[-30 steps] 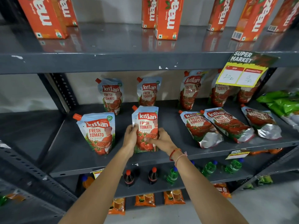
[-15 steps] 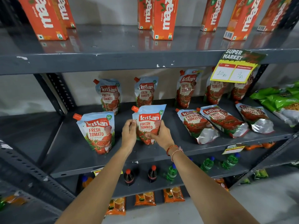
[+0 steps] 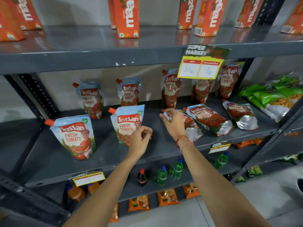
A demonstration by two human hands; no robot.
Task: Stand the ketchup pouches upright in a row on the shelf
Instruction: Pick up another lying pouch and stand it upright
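Note:
Two ketchup pouches stand upright at the front of the grey middle shelf [image 3: 106,154]: one at the left [image 3: 73,136] and one beside it [image 3: 127,123]. Several more stand along the back [image 3: 129,92]. Three lie flat at the right. My right hand [image 3: 172,122] pinches the top corner of the nearest lying pouch [image 3: 191,128], just by its orange cap. My left hand [image 3: 141,138] hovers with loosely curled fingers in front of the second upright pouch's lower right corner and holds nothing. The other two flat pouches [image 3: 209,118] [image 3: 241,115] lie untouched.
Orange juice cartons [image 3: 127,17] line the top shelf. A yellow price tag [image 3: 200,68] hangs from that shelf's edge over the back pouches. Green snack bags [image 3: 270,95] fill the far right. Small bottles [image 3: 177,167] stand on the shelf below.
Both hands let go of the second front pouch, which now stands upright. My right hand moved right onto the nearest lying pouch, and my left hand drew back slightly.

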